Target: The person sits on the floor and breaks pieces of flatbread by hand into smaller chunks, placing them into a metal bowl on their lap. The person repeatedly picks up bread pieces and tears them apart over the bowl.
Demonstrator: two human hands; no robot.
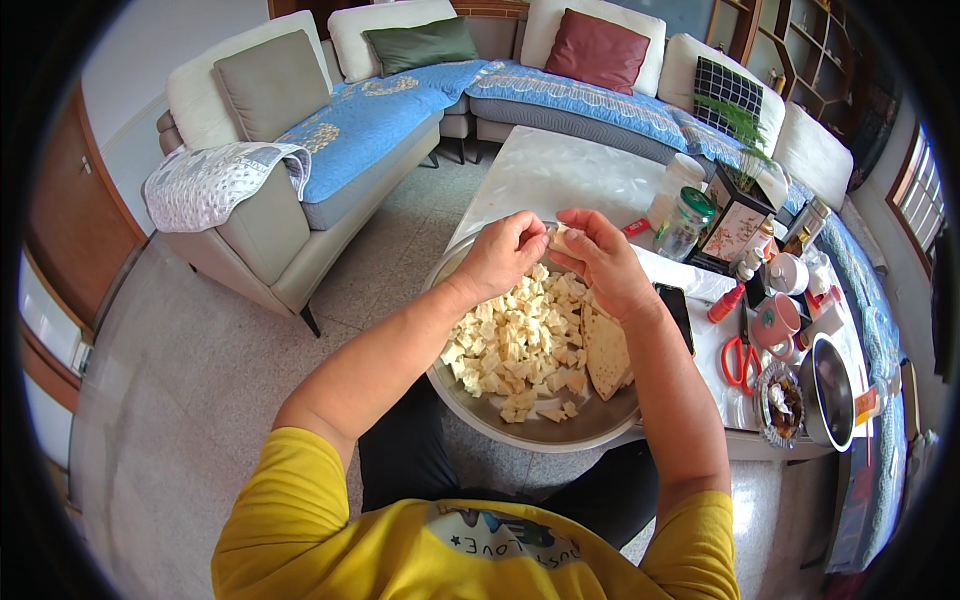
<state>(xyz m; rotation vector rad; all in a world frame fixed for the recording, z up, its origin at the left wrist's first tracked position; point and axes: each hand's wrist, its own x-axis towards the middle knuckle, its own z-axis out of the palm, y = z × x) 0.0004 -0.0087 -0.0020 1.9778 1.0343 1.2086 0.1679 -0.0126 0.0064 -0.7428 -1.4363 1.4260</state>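
Over the far side of a wide metal basin, my right hand grips a piece of flatbread between thumb and fingers. My left hand meets it from the other side, thumb and fingertips pinched together at the bread's edge. Whether a scrap sits inside that left pinch is hidden. Below both hands, the basin holds a heap of small torn flatbread bits. A larger flatbread wedge with browned spots leans at the basin's right, partly covered by my right forearm.
The basin overlaps the near edge of a low table. To its right are a phone, red-handled scissors, a pink mug, a glass ashtray, a metal bowl and a green-lidded jar. A sofa curves behind.
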